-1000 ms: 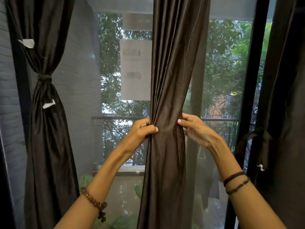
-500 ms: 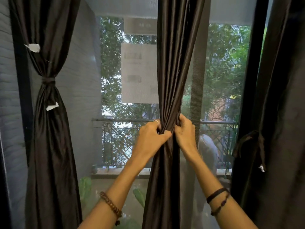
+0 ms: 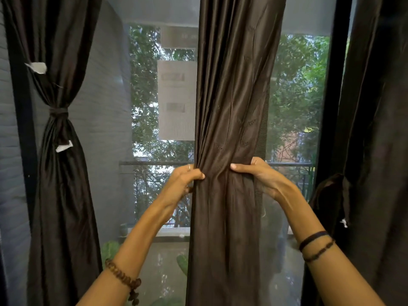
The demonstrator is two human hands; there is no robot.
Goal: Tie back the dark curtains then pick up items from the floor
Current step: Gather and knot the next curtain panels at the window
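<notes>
Middle curtain (image 3: 229, 107) gathered between both hands (image 3: 183, 181).

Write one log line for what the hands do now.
left hand: grips middle curtain | right hand: grips it | tied: no

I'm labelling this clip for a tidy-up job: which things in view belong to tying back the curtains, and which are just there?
Part of the job:
- middle curtain, gripped by left hand and right hand
- left curtain, already tied
- right curtain, with a loose tie

Just there:
- paper notice on the glass
- balcony railing
- plant leaves
</notes>
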